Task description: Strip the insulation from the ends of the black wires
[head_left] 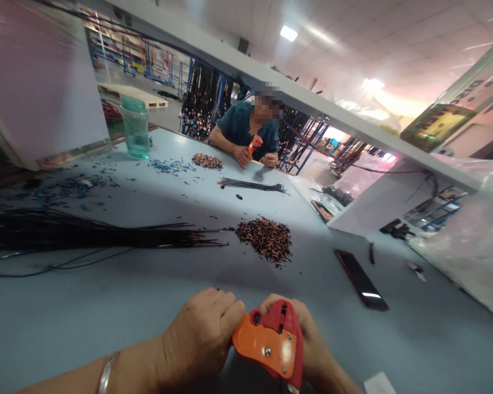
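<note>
An orange and red hand tool (271,342) is near the bottom centre, its red jaws pointing up. My right hand (308,334) is wrapped round it from behind. My left hand (207,328) is closed with fingers curled, touching the tool's left side; what its fingers hold, if anything, is hidden. Beyond my hands lies a pile of small dark and copper pieces (266,239). A thick bundle of black wires (107,235) stretches from the left edge, its stripped-looking ends close to that pile.
Across the table (168,312) a person (246,128) holds a similar orange-red tool (254,144). A green bottle (135,128), blue terminals (170,166), a copper pile (206,161) and a wire bundle (252,185) lie farther off. At right is a phone (361,280).
</note>
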Motion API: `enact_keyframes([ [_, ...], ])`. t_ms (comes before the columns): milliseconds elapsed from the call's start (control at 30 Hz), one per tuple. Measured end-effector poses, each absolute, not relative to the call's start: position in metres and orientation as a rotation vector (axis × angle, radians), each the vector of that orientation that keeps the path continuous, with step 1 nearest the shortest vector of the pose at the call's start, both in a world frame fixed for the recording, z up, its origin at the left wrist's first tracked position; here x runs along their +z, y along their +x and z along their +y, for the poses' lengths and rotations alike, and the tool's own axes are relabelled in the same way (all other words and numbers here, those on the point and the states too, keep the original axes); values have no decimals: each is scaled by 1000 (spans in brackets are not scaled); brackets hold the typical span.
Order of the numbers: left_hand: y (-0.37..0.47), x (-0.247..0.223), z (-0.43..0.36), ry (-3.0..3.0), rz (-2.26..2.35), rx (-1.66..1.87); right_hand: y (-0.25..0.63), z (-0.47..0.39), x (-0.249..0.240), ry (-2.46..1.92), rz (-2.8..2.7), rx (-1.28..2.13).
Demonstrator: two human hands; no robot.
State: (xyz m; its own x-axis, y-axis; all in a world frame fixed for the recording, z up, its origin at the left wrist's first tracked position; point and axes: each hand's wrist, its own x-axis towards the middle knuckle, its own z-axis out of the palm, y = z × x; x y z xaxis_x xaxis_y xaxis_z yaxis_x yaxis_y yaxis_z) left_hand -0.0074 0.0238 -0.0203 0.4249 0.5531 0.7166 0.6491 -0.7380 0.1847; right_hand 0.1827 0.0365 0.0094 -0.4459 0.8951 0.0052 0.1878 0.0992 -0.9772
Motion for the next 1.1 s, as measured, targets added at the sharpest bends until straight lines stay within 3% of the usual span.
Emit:
enact_keyframes([
  [767,-12,-27,33,-2573,-1107,-1287,188,41,7,-1004,-1646,1563],
  [967,-15,-12,29,-3050,-1199,-1592,193,52,2,-1121,-1517,1489],
  [1100,-10,6,21,-3593,-1513,-1737,193,58,-1,-1185,-1484,1487],
])
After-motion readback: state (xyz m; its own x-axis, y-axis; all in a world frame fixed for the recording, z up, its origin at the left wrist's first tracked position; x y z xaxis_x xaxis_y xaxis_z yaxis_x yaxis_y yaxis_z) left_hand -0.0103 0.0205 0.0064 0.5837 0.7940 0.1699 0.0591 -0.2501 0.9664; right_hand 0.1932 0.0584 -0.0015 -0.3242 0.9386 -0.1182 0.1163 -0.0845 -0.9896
